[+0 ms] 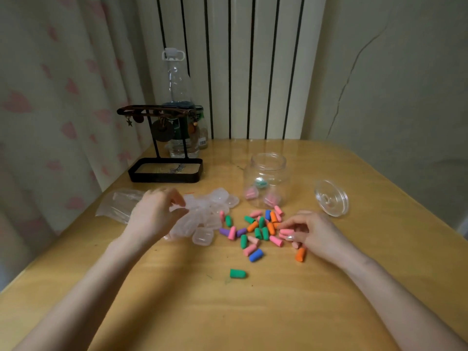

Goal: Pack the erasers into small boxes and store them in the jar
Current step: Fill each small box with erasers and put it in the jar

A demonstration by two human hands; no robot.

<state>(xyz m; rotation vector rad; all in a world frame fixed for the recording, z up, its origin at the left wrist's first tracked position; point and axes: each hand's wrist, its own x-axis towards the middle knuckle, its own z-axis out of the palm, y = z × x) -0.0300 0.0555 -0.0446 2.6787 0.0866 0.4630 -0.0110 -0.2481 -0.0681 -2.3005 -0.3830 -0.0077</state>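
Observation:
Several small coloured erasers lie scattered mid-table, one green eraser apart toward me. A heap of small clear plastic boxes lies to their left. My left hand reaches over the heap and pinches one clear box. My right hand is at the right edge of the erasers, its fingers curled around a pink eraser. Behind the erasers stands the open clear jar, with three filled boxes inside. Its clear lid lies to the right.
A crumpled clear plastic bag lies left of my left hand. A black jewellery stand with a tray base sits at the back left, bottles behind it. The wooden table ends at a curtain on the left.

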